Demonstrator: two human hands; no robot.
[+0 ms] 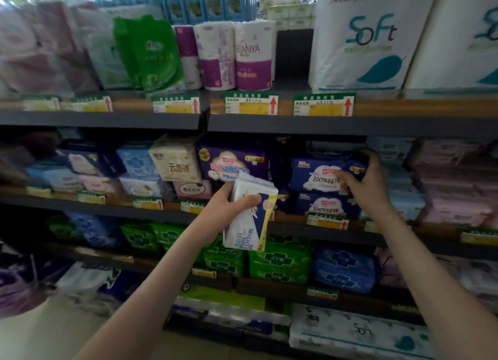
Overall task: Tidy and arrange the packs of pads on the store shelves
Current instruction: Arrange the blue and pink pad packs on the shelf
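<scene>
**Pad shelf: both hands occupied**

The left hand [229, 202], at the centre of the frame, has fingers and thumb wrapped round a white pack [249, 224] with blue and yellow trim, held in front of the middle shelf [291, 229]. The right hand [362, 183], right of centre, grips the upper blue pack [315, 175] on that shelf, fingers over its top right corner, thumb on its face. This pack sits on a second blue pack [323, 207]. Toilet rolls [253, 55] stand on the shelf above.
</scene>
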